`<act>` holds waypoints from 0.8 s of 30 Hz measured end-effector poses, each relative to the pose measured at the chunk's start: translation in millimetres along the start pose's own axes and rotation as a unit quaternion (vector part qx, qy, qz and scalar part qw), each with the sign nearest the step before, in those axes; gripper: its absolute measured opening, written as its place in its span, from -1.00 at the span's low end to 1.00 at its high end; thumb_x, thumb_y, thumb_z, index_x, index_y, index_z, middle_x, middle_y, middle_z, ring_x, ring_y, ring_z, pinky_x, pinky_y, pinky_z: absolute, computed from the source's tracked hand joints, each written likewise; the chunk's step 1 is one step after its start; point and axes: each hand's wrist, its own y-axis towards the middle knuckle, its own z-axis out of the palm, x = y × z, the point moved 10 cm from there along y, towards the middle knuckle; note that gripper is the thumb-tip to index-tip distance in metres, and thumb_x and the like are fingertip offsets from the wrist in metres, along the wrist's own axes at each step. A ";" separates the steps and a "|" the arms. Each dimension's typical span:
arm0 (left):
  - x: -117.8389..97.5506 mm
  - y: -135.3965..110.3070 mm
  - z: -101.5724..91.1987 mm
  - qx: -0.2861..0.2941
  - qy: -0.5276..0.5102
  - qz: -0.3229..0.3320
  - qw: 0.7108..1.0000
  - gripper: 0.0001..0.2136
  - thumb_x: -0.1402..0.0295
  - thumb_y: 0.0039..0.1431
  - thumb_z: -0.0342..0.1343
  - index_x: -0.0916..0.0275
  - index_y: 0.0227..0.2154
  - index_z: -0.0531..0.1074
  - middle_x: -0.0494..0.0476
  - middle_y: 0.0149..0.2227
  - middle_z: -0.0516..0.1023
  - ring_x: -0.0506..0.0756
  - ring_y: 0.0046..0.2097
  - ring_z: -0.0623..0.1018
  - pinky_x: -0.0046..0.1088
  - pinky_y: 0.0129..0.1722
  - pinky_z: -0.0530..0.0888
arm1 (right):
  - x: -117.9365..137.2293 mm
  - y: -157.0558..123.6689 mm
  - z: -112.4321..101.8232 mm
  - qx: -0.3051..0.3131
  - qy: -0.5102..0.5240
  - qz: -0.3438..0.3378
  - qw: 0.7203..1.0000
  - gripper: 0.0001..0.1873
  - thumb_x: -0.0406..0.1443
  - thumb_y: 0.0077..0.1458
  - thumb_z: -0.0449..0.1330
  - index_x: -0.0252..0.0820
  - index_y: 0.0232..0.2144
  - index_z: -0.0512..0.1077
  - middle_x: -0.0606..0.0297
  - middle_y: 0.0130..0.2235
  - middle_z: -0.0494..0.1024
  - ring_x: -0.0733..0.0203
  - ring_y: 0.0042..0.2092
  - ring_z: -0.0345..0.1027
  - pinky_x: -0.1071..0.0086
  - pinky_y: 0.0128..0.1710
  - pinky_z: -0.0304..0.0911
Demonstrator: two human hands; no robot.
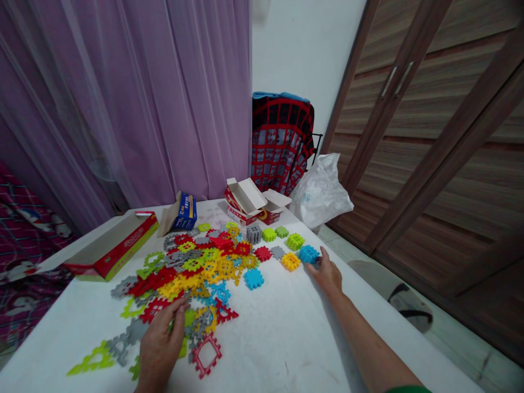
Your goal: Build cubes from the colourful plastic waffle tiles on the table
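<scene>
A heap of flat interlocking plastic pieces (188,278) in red, yellow, green, grey and blue lies spread over the white table (286,338). My left hand (159,344) rests on the near edge of the heap, fingers curled over grey and green pieces. My right hand (327,271) reaches to the far right and its fingers touch a small blue assembled cube (308,254). Beside that cube sit a yellow cube (290,261), a green cube (295,240) and a grey cube (254,234).
A long red and green box (112,248) lies at the left. A blue box (184,213) and open red and white cartons (249,202) stand at the back. A white plastic bag (321,191) hangs off the far right corner. Wooden doors stand to the right.
</scene>
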 end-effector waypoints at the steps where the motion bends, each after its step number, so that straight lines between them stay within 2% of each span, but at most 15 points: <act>1: -0.4 -0.1 0.4 0.001 0.003 0.005 1.000 -0.75 0.18 0.21 -0.02 0.12 -0.23 0.51 0.04 -0.31 0.68 0.10 -0.28 0.65 -0.40 -0.25 0.56 | 1.1 -0.4 0.4 0.003 -0.005 -0.002 1.000 -0.20 -0.13 0.02 0.18 -0.30 0.25 0.06 0.17 -0.18 0.56 0.04 -0.17 0.41 0.30 -0.25 0.20; 5: -3.5 -0.4 0.0 -0.002 0.016 0.023 1.000 -0.75 0.19 0.22 -0.02 0.14 -0.22 0.51 0.05 -0.32 0.68 0.09 -0.30 0.65 -0.43 -0.28 0.56 | 3.7 -1.7 1.8 0.011 -0.027 -0.005 1.000 -0.21 -0.12 0.03 0.17 -0.31 0.24 0.07 0.15 -0.16 0.56 0.05 -0.15 0.41 0.30 -0.20 0.20; 11: -6.2 0.0 -2.2 -0.004 0.022 0.028 0.999 -0.75 0.18 0.23 -0.03 0.15 -0.23 0.50 0.05 -0.34 0.68 0.08 -0.32 0.65 -0.45 -0.28 0.56 | 5.7 -2.9 0.3 -0.013 -0.034 -0.018 0.999 -0.21 -0.09 0.03 0.18 -0.29 0.24 0.09 0.15 -0.19 0.57 0.04 -0.17 0.41 0.30 -0.20 0.20; 24: -3.1 -3.5 3.1 0.003 0.021 0.031 0.999 -0.75 0.22 0.24 -0.01 0.19 -0.19 0.52 0.08 -0.27 0.67 0.08 -0.25 0.64 -0.46 -0.22 0.56 | 0.2 -1.4 9.7 0.019 -0.032 -0.015 0.999 -0.20 -0.03 0.02 0.09 -0.28 0.25 0.09 0.10 -0.12 0.54 -0.05 -0.06 0.38 0.20 -0.10 0.22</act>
